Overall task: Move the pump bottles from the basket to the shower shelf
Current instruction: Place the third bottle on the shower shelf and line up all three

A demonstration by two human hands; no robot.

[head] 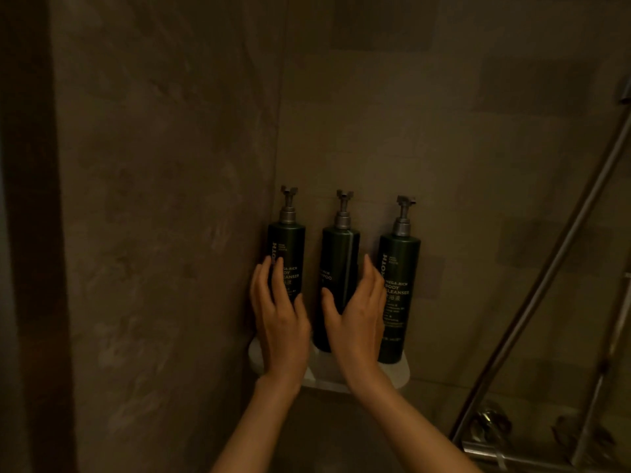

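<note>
Three dark green pump bottles with grey pump heads stand upright in a row on a small white shower shelf in the corner of the wall. My left hand lies with spread fingers against the front of the left bottle. The fingers of my right hand are apart, with its thumb touching the middle bottle and its fingers between that one and the right bottle. Neither hand closes around a bottle. The basket is out of view.
Brown tiled walls meet in a corner just behind the left bottle. A metal shower rail slants up at the right, with tap fittings below it. A dark vertical frame runs along the left edge.
</note>
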